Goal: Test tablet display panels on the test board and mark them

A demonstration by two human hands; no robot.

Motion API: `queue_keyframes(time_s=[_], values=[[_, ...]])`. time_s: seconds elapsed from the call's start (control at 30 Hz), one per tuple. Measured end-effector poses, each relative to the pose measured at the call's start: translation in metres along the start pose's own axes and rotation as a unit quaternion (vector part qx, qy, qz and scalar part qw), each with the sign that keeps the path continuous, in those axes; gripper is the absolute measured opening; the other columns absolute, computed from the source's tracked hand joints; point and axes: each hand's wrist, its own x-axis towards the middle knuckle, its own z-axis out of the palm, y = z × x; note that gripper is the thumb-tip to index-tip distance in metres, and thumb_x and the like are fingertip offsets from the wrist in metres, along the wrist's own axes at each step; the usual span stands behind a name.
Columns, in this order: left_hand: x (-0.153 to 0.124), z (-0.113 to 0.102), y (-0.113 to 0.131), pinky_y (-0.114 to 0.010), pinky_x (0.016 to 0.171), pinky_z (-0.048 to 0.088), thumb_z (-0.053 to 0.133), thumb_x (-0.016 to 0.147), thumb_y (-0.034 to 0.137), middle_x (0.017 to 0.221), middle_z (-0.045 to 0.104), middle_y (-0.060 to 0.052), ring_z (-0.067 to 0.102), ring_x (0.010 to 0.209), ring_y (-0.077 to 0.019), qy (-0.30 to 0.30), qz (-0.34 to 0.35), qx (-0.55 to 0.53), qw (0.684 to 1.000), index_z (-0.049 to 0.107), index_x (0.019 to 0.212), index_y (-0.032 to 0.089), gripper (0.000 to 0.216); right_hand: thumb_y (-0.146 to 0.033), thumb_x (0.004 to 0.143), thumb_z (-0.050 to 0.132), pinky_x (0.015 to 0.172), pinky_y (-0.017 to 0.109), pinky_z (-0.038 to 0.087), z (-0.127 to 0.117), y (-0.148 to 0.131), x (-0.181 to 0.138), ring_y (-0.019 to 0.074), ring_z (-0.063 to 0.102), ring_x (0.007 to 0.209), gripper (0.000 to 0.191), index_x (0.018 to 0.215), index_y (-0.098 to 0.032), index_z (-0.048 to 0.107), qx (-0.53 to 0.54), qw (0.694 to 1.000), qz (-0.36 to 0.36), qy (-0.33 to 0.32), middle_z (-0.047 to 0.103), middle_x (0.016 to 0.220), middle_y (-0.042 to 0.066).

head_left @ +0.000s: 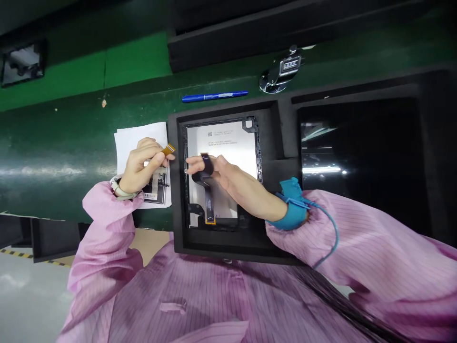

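My left hand (pixel 141 164) is closed, its thumb and fingers pinching a small orange flex strip (pixel 168 149) with a pale connector end. Below that hand lie white sheets (pixel 123 138) and a small dark part with a barcode label, partly covered by it. My right hand (pixel 235 181) reaches over a display panel (pixel 243 147) whose white back faces up. A black flex cable (pixel 208 166) rises from the panel and bends across the fingers, which appear to hold it, slightly blurred. At its lower end sits an orange-edged connector (pixel 210 221).
A black foam tray (pixel 180 238) surrounds the panel. To the right, a glossy dark screen (pixel 357 143) lies in another recess. Behind are a blue pen (pixel 214 96), a metal tally counter (pixel 285 71) and a black foam block (pixel 228 50). A blue wrist strap (pixel 293 209) with cord circles my right wrist.
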Motion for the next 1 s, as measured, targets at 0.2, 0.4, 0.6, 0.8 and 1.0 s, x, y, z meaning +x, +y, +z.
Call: queue_keyframes(time_s=[0.2, 0.4, 0.6, 0.8, 1.0], values=[[0.000, 0.005, 0.009, -0.045, 0.105, 0.040, 0.053, 0.103, 0.047, 0.063, 0.066, 0.004, 0.062, 0.065, -0.0160, -0.035, -0.018, 0.009, 0.999, 0.066, 0.083, 0.024, 0.033, -0.050, 0.102, 0.050, 0.115, 0.045, 0.039, -0.006, 0.001, 0.006, 0.0233, 0.051, 0.130, 0.034, 0.083, -0.022, 0.053, -0.163, 0.985, -0.041, -0.047, 0.061, 0.133, 0.009], [0.000, 0.010, 0.014, -0.049, 0.103, 0.035, 0.048, 0.101, 0.045, 0.076, 0.065, 0.000, 0.060, 0.079, -0.0203, -0.088, -0.006, 0.062, 0.994, 0.062, 0.075, 0.024, 0.037, -0.036, 0.106, 0.041, 0.106, 0.047, 0.041, -0.008, 0.005, 0.014, 0.0244, 0.049, 0.114, 0.028, 0.084, -0.022, 0.053, -0.302, 0.944, -0.114, -0.069, 0.063, 0.115, 0.008], [-0.003, 0.015, 0.018, -0.052, 0.106, 0.030, 0.049, 0.099, 0.037, 0.077, 0.061, 0.001, 0.058, 0.081, -0.0210, -0.100, 0.000, 0.078, 0.992, 0.064, 0.077, 0.024, 0.030, -0.034, 0.107, 0.041, 0.104, 0.049, 0.039, -0.004, 0.009, 0.017, 0.0253, 0.050, 0.112, 0.027, 0.087, -0.021, 0.056, -0.362, 0.921, -0.139, -0.036, 0.064, 0.115, 0.009], [-0.003, 0.016, 0.018, -0.054, 0.108, 0.030, 0.047, 0.099, 0.042, 0.079, 0.061, 0.000, 0.059, 0.085, -0.0222, -0.114, -0.024, 0.064, 0.991, 0.066, 0.077, 0.024, 0.034, -0.032, 0.106, 0.041, 0.103, 0.049, 0.040, -0.001, 0.012, 0.016, 0.0264, 0.051, 0.113, 0.026, 0.087, -0.022, 0.056, -0.386, 0.912, -0.135, -0.022, 0.064, 0.116, 0.010], [-0.003, 0.017, 0.019, -0.059, 0.110, 0.030, 0.049, 0.100, 0.047, 0.079, 0.062, 0.000, 0.060, 0.085, -0.0228, -0.108, -0.033, 0.046, 0.992, 0.065, 0.075, 0.024, 0.037, -0.031, 0.106, 0.042, 0.102, 0.049, 0.041, -0.001, 0.013, 0.017, 0.0259, 0.052, 0.113, 0.026, 0.085, -0.022, 0.055, -0.386, 0.912, -0.136, -0.015, 0.065, 0.115, 0.009]])
